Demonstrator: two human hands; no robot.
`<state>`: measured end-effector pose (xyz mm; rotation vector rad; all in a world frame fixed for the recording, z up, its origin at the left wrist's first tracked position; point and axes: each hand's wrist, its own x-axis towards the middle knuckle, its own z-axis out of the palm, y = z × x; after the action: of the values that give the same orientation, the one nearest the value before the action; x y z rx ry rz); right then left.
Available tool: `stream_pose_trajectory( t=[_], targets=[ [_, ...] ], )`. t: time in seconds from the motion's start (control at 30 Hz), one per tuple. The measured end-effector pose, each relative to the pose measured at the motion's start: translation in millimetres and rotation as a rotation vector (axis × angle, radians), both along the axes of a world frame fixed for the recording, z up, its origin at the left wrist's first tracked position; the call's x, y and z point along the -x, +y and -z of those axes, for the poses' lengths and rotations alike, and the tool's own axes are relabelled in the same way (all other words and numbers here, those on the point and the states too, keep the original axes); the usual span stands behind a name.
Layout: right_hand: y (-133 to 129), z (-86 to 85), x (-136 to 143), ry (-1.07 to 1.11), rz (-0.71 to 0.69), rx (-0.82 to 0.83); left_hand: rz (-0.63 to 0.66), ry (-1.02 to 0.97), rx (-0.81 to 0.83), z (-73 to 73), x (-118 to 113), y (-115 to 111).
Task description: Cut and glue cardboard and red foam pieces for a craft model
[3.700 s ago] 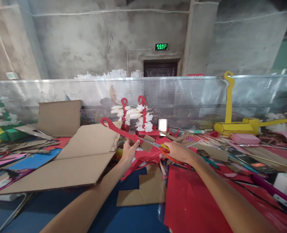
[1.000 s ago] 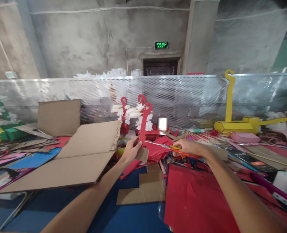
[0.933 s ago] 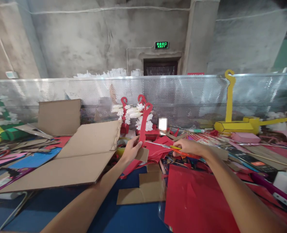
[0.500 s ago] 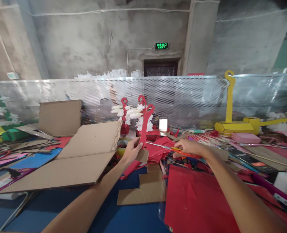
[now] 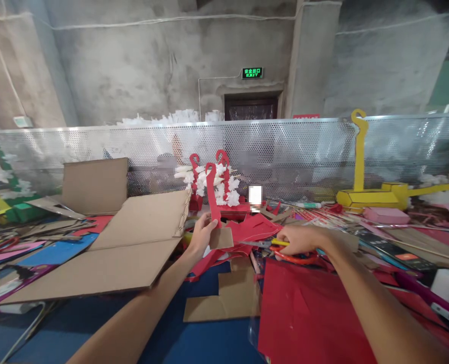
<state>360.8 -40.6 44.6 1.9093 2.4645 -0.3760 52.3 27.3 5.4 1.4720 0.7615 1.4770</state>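
My left hand point(image 5: 203, 233) is closed on the lower end of a red hook-shaped piece point(image 5: 212, 194), which stands upright with a small brown cardboard part point(image 5: 222, 237) at its base. In my right hand point(image 5: 298, 239) are scissors point(image 5: 290, 258) with orange and yellow handles. Their blades point left, toward the cardboard part, over crumpled red paper point(image 5: 253, 227). Behind the held piece stand red hooked shapes point(image 5: 226, 174) with white tufts.
Large folded cardboard point(image 5: 133, 253) lies at the left. Red sheets point(image 5: 308, 308) lie at the front right, and an L-shaped cardboard piece point(image 5: 228, 298) is between. A yellow hooked model point(image 5: 359, 162) stands at the right before a perforated metal panel point(image 5: 296, 156).
My left hand and the red hook-shaped piece have moved slightly left, and more of its cardboard part shows. The scissors have dropped a little, away from the red piece.
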Motion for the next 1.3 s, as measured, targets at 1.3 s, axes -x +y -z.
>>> stream_pose_trajectory(
  t=[1.3],
  targets=[
    [36, 19.4, 77, 1.063, 0.011, -0.532, 0.162, 0.174, -0.112, -7.0, -15, -23]
  ],
)
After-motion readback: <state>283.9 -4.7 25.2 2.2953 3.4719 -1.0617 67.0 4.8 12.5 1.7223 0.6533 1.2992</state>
